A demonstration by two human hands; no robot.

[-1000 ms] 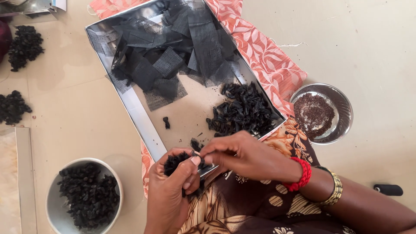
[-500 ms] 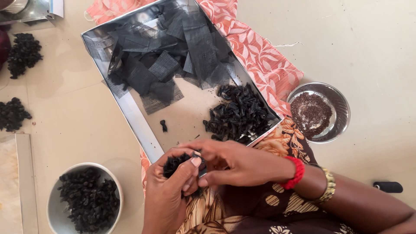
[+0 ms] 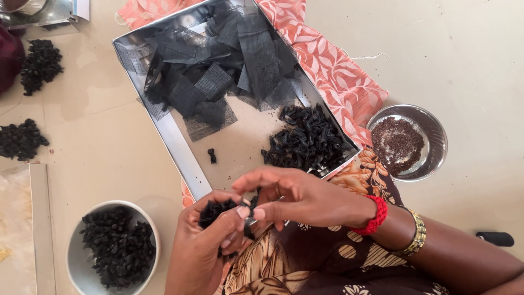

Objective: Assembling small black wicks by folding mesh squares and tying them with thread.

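Net bundle upright in left hand.

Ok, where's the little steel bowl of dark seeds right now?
In the head view, the steel bowl of dark seeds sits on the floor at right, just beyond the metal tray and the orange patterned cloth.

**Floor and what sits on it**

Pale beige floor. On it: a patterned orange cloth with a shallow metal tray partly on top; a small steel bowl of brown grains right of the tray; a white bowl of black pieces at lower left; two loose black heaps at left; a small black object at right edge.
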